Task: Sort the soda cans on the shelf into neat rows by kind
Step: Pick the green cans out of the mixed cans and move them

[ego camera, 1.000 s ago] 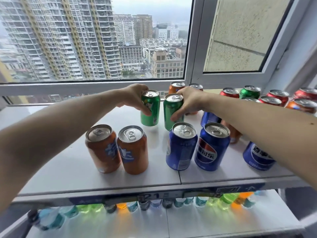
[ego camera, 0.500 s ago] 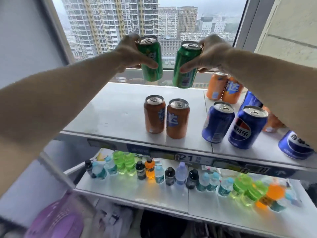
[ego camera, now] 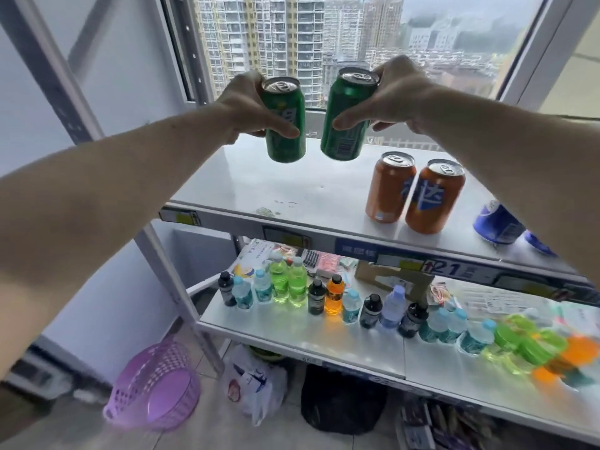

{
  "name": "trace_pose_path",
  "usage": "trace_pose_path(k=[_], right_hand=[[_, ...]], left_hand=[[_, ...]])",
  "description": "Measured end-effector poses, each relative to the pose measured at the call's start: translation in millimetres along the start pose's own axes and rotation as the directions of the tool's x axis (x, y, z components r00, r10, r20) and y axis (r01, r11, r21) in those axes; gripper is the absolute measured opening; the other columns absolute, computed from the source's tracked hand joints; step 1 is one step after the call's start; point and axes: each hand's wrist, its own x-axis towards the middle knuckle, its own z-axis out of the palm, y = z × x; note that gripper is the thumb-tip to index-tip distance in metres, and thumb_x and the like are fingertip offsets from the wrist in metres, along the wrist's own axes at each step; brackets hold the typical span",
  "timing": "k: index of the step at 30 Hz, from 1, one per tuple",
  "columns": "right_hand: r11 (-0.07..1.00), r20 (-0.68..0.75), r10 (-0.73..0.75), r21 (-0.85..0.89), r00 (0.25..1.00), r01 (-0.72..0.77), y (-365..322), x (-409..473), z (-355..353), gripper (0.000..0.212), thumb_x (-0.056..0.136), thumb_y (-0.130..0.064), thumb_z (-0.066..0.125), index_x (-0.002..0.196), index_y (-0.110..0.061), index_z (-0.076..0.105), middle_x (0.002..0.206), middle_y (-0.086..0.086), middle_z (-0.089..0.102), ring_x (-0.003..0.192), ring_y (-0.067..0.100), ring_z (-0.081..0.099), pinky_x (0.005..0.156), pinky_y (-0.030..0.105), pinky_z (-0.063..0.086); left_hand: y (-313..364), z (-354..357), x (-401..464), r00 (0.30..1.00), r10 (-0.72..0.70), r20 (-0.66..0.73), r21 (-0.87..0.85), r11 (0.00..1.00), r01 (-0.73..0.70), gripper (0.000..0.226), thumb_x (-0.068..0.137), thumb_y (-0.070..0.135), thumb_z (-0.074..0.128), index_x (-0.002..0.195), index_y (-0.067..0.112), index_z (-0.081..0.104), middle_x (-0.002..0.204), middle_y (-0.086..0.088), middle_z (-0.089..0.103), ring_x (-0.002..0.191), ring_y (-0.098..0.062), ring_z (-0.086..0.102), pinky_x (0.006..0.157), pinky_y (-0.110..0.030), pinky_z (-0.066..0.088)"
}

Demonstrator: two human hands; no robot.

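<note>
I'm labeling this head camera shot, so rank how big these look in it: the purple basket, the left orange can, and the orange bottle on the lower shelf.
1. Purple basket, clearly largest.
2. Left orange can.
3. Orange bottle, smallest, though it stands farther from the camera, so its real size is unsure.

Green cans [ego camera: 285,120] carried leftward, lifted.

The left hand [ego camera: 246,105] grips one green can [ego camera: 285,120] and the right hand [ego camera: 394,92] grips another green can [ego camera: 347,115], both held above the top shelf [ego camera: 292,186], side by side and tilted. At four o'clock from them, two orange cans [ego camera: 415,193] stand upright, touching. Small bottles [ego camera: 311,295] line the lower shelf [ego camera: 324,345] toward six o'clock.
</note>
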Motion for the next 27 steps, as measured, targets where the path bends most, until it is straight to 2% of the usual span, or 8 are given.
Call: trace_pose_path(k=[4,7,11,16,19,24,27], right_hand=[[0.997,-0.013,0.077,-0.029,0.997,-0.077,-5,0,45,0.088,0.044,-0.037,0.094,0.119,-0.008,0.059,0.109,0.010,0.066,0.091,0.023,0.067,0.062,0.027,0.058],[0.992,-0.039,0.123,-0.026,0.992,-0.124,-7,-2,75,0.074,0.046,-0.033,0.094,0.109,-0.007,0.067,0.101,0.009,0.070,0.088,0.021,0.068,0.065,0.031,0.060],[0.986,-0.023,0.164,-0.020,0.986,-0.164,-8,-1,103,0.064,0.049,-0.028,0.093,0.103,-0.006,0.068,0.099,0.007,0.071,0.087,0.021,0.068,0.067,0.033,0.060],[0.983,0.007,0.179,-0.039,0.984,-0.179,-17,8,130,0.065,0.045,-0.033,0.094,0.101,-0.008,0.071,0.094,0.007,0.073,0.083,0.020,0.069,0.063,0.031,0.059],[0.986,0.040,0.163,-0.030,0.986,-0.162,-27,17,149,0.069,0.039,-0.036,0.093,0.098,-0.009,0.071,0.093,0.007,0.073,0.083,0.022,0.070,0.064,0.034,0.060],[0.990,0.099,0.140,-0.030,0.985,-0.137,-50,34,184,0.097,0.017,-0.052,0.087,0.102,-0.008,0.070,0.093,0.012,0.074,0.084,0.024,0.073,0.078,0.049,0.060],[0.992,0.112,0.126,-0.026,0.986,-0.124,-65,44,203,0.097,0.016,-0.054,0.087,0.101,-0.010,0.071,0.091,0.010,0.075,0.081,0.022,0.073,0.076,0.049,0.060]], left_hand=[[-37,-15,5,0.998,-0.005,0.068,0.010,1.000,0.004,0.069,0.043,0.020,0.094,0.101,0.018,0.056,0.099,0.002,0.066,0.093,-0.017,0.064,0.059,-0.024,0.057],[-61,-22,10,0.990,0.003,0.138,0.007,1.000,-0.004,0.074,0.045,0.018,0.093,0.109,0.014,0.055,0.099,0.002,0.065,0.094,-0.017,0.064,0.059,-0.023,0.056],[-86,-31,15,0.985,0.003,0.175,-0.006,1.000,-0.002,0.073,0.045,0.018,0.093,0.107,0.015,0.055,0.100,0.000,0.066,0.095,-0.019,0.064,0.065,-0.028,0.058],[-111,-49,20,0.984,0.015,0.180,-0.004,1.000,-0.014,0.078,0.043,0.021,0.093,0.110,0.011,0.054,0.107,-0.004,0.065,0.098,-0.021,0.063,0.072,-0.034,0.060],[-125,-66,21,0.987,-0.009,0.161,0.018,1.000,0.006,0.079,0.042,0.023,0.093,0.109,0.013,0.052,0.107,-0.003,0.064,0.099,-0.021,0.062,0.073,-0.036,0.060],[-151,-99,22,0.994,-0.058,0.097,0.019,0.998,0.056,0.076,0.040,0.025,0.094,0.104,0.016,0.054,0.102,-0.001,0.065,0.094,-0.017,0.063,0.063,-0.028,0.059],[-164,-119,26,0.995,-0.084,0.056,0.016,0.996,0.084,0.078,0.040,0.026,0.094,0.106,0.016,0.054,0.104,-0.002,0.065,0.094,-0.018,0.063,0.063,-0.029,0.059]])
